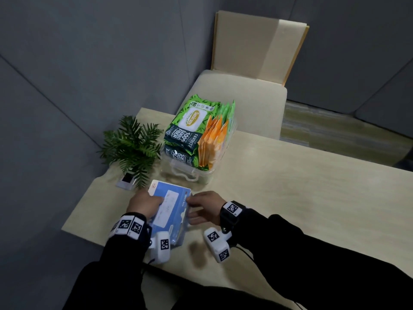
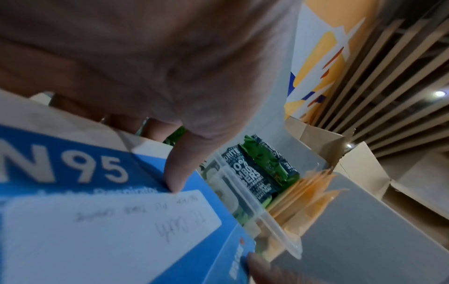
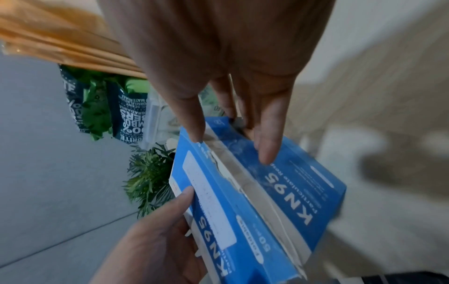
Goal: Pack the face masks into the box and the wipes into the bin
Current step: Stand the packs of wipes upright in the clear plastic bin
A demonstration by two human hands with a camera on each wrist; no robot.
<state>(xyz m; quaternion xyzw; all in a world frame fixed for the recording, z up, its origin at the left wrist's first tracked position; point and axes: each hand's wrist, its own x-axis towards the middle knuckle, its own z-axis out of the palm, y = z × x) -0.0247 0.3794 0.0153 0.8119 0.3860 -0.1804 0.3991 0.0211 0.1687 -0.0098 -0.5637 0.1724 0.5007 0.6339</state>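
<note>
Blue KN95 mask box (image 1: 169,204) sits on the near-left part of the table (image 1: 279,186), both hands on it. Left hand (image 1: 144,203) is on the box's left side: thumb pressing the top flap near the white label (image 2: 109,226), other fingers (image 2: 126,123) curled over the far left edge, so it grips the box. Right hand (image 1: 206,206) is at the box's right side, fingers (image 3: 267,146) reaching down onto the right flap and long edge, fairly straight and slightly spread, touching rather than wrapping. From the right wrist view the two top flaps stand slightly apart with a seam gap between them; contents not visible. Clear plastic bin (image 1: 190,173) stands just beyond the box, apart from both hands, filled with green wipe packs (image 1: 192,128) on its left and orange packets (image 1: 212,142) upright on its right. Small green plant (image 1: 131,144) is left of the bin, with a small white stand (image 1: 126,181) at its base. Beige chair (image 1: 245,97) is behind the table.
</note>
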